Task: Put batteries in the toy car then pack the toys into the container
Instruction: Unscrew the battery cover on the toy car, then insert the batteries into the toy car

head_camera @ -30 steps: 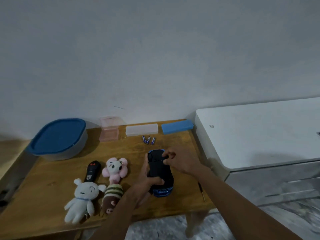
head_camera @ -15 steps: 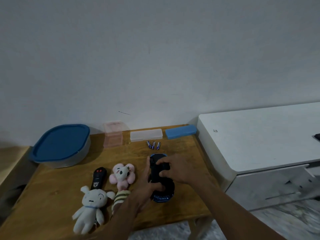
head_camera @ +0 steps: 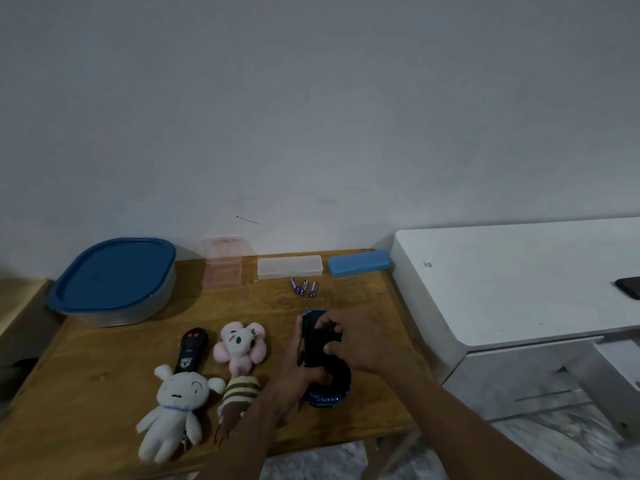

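**Both hands on the toy car, batteries just beyond it**

Nearest us, our left hand (head_camera: pixel 294 379) grasps the toy car (head_camera: pixel 341 375) from its left side, thumb curled over the near part. The car sits at the near-right of the table (head_camera: pixel 86 358). Its long axis runs away from us, blue bumper toward us, and the black side on top looks like the underside. Our right hand (head_camera: pixel 356 341) comes in from the right with its fingers curled onto the middle and far part of the car. It's probably working the battery cover, but the cover itself is hidden.

Left of the car are a striped plush (head_camera: pixel 239 393), a white plush (head_camera: pixel 176 407), a pink plush (head_camera: pixel 239 344) and a black remote (head_camera: pixel 192 348).

Key relation: three batteries (head_camera: pixel 304 287) lie loose just past the car's far end, slightly left and well apart from both hands. They're straight ahead of the right hand's fingers, so we judge the right hand reaches while the left steadies the car.

Farther back-left is the container (head_camera: pixel 114 282), blue lid on. It needs opening before we pack the toys.
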Action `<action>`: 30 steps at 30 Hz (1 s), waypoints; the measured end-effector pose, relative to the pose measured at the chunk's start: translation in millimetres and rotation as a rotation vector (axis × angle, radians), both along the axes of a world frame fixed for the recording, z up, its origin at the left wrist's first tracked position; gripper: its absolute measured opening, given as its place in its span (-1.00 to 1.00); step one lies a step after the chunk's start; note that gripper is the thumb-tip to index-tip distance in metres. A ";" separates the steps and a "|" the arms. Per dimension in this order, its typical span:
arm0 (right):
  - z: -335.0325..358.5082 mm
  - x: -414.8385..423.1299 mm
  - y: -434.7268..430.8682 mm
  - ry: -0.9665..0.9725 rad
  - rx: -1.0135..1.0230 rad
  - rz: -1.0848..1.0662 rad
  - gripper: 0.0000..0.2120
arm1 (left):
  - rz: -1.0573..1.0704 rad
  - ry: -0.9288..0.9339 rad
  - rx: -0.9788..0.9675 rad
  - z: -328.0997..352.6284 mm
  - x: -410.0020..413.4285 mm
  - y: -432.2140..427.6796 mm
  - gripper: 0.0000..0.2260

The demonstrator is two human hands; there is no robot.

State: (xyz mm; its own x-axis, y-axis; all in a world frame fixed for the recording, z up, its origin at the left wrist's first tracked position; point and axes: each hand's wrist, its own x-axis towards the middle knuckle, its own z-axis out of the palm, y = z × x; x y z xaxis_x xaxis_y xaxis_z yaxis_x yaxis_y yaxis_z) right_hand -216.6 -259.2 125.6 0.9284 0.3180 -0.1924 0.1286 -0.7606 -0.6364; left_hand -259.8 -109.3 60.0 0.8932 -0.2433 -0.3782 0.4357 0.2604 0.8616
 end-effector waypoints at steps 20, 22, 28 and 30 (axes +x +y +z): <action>-3.9 13.1 -67.1 0.088 0.127 -0.053 -0.61 | -0.059 -0.012 0.051 -5.8 -5.0 -36.2 0.07; -4.1 17.1 -83.0 0.104 0.140 -0.083 -0.62 | -0.033 0.016 0.057 -6.0 -5.6 -39.8 0.10; -29.5 20.7 -127.5 0.157 0.043 -0.138 -0.64 | 0.018 0.068 0.022 -9.1 -14.9 -54.9 0.07; -45.1 17.8 -134.6 0.196 -0.018 -0.120 -0.66 | 0.032 0.067 0.020 -9.6 -18.1 -61.1 0.06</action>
